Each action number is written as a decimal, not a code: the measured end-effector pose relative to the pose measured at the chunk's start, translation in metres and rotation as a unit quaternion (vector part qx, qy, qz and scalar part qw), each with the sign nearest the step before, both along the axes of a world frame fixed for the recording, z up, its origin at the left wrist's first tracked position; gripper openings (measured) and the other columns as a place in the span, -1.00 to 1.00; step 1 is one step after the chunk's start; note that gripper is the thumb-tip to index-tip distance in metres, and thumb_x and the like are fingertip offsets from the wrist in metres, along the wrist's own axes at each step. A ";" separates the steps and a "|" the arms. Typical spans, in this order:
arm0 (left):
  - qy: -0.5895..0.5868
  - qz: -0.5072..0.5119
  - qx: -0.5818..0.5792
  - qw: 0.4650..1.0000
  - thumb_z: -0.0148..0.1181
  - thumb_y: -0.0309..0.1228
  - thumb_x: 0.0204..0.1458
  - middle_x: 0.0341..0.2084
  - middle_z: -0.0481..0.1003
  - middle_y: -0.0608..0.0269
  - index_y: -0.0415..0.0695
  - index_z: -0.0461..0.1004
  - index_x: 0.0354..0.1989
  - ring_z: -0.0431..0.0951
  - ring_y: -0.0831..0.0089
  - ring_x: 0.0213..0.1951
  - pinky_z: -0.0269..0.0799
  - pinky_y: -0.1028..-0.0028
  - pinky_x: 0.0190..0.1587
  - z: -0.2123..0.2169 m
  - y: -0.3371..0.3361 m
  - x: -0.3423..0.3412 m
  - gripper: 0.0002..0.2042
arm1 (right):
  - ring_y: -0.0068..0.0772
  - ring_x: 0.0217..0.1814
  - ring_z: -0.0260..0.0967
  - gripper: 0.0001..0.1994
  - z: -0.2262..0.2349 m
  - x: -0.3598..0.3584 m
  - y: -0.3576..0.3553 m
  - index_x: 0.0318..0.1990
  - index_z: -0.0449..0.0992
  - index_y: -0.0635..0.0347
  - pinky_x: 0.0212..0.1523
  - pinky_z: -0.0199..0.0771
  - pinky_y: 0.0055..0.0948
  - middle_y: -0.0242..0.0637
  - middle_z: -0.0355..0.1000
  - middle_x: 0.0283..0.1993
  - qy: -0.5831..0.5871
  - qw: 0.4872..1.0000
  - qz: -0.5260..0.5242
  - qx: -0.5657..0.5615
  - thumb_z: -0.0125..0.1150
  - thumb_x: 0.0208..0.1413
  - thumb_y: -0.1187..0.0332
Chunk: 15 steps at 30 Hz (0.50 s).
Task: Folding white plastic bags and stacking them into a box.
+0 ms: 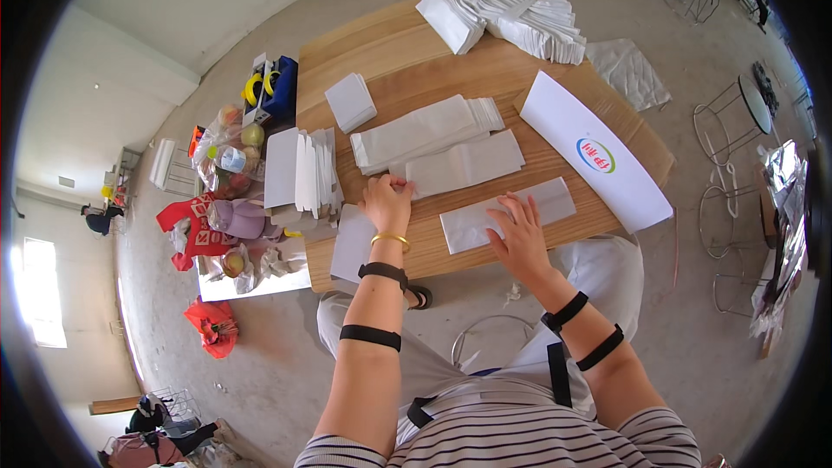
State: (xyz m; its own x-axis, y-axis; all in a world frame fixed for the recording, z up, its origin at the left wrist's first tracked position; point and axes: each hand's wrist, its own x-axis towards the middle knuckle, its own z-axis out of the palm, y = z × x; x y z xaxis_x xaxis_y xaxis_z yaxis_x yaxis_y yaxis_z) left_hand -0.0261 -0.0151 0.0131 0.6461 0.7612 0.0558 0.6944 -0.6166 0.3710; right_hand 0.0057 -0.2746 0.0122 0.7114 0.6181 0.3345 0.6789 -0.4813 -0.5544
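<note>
Fingers bent together, my left hand [387, 205] pinches the left end of a flat white paper sleeve [468, 163]. Flat on another white paper sleeve [555, 199], near the front edge of the wooden table [347, 56], rests my right hand [522, 238] with its fingers spread. Behind the pinched sleeve lies an overlapping pile of the same white sleeves [425, 132]. A white card [348, 243] lies partly under my left wrist. To the right is a long white curved sheet [598, 152] with a round coloured print.
Bundled white sleeves [524, 17] lie at the far edge, a small white card stack [351, 102] nearer. Left stand more white cards [299, 169], a blue bin with yellow tape rolls [279, 91] and bagged fruit [230, 152]. Wire stools [724, 121] stand on the right.
</note>
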 end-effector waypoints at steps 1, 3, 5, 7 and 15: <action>-0.023 -0.009 -0.006 1.000 0.40 -0.17 -0.10 -0.34 0.47 0.32 0.01 0.55 -0.43 0.44 0.25 -0.13 0.21 0.17 0.02 0.002 -0.003 -0.001 -0.79 | -0.06 0.36 0.14 -0.69 -0.001 0.000 -0.001 -0.01 0.47 0.17 0.42 -0.04 0.06 -0.13 0.29 0.17 -0.002 1.000 -0.001 0.003 0.23 0.09 0.33; -0.046 -0.017 -0.010 0.999 0.40 -0.19 -0.10 -0.37 0.48 0.32 0.00 0.55 -0.47 0.45 0.26 -0.16 0.21 0.18 0.02 0.005 -0.003 -0.005 -0.80 | -0.06 0.33 0.16 -0.71 0.002 0.001 -0.001 -0.03 0.48 0.17 0.41 -0.01 0.05 -0.14 0.29 0.15 -0.005 1.000 -0.003 0.009 0.24 0.08 0.34; -0.151 -0.044 -0.107 0.982 0.39 -0.32 -0.07 -0.45 0.48 0.30 -0.06 0.50 -0.48 0.48 0.33 -0.29 0.32 0.27 -0.07 0.011 -0.001 -0.009 -0.83 | -0.06 0.22 0.22 -0.74 0.007 0.003 0.001 -0.07 0.48 0.15 0.31 0.11 0.03 -0.15 0.32 0.09 0.004 1.000 -0.010 0.029 0.25 0.06 0.36; -0.197 -0.047 -0.150 0.968 0.36 -0.39 -0.03 -0.46 0.47 0.29 -0.11 0.47 -0.46 0.49 0.38 -0.34 0.37 0.33 -0.15 0.018 -0.002 -0.014 -0.84 | -0.06 0.19 0.23 -0.75 0.012 0.006 0.003 -0.09 0.49 0.14 0.26 0.15 0.02 -0.17 0.32 0.07 0.015 0.999 -0.017 0.039 0.26 0.05 0.38; -0.338 0.012 -0.347 0.875 0.25 -0.52 0.11 -0.37 0.46 0.25 -0.21 0.30 -0.15 0.48 0.56 -0.35 0.42 0.58 -0.27 0.046 -0.014 -0.058 -0.76 | -0.15 -0.11 0.44 -0.76 0.017 0.010 0.033 -0.10 0.50 0.18 -0.06 0.44 -0.29 -0.22 0.48 -0.16 0.286 0.957 0.037 0.029 0.28 0.13 0.28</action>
State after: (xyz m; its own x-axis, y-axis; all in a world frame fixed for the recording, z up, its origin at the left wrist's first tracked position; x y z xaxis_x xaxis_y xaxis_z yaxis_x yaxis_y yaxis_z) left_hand -0.0836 -0.0292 0.0595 0.6277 0.7760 -0.0622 0.1815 -0.0682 0.9810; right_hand 0.0162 -0.2412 0.0287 0.7434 0.6660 -0.0616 0.2867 -0.4005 -0.8703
